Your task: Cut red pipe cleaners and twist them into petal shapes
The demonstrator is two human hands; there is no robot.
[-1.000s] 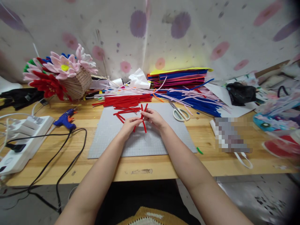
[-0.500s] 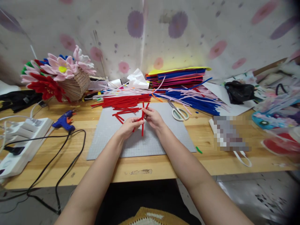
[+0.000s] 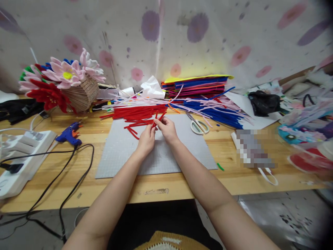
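Working close together at the centre of the frame, the left hand [image 3: 147,140] and the right hand [image 3: 167,130] are closed at the fingertips on short red fuzzy stems [image 3: 162,116], their exact number and join hidden by the fingers. For neat results, the stems are best pinched lightly where they meet, one hand being used as a steady anchor so that the pile is not crushed. The held stems are found between the two hands, with tips pointed up past the fingers. Just to the left, loose red pieces [image 3: 133,133] are laid on a gray mat [image 3: 161,163]; above, a thick red bundle [image 3: 139,112] is spread near its far edge. Scissors [image 3: 199,126] are set by the mat's upper right corner, below blue stems [image 3: 225,117].
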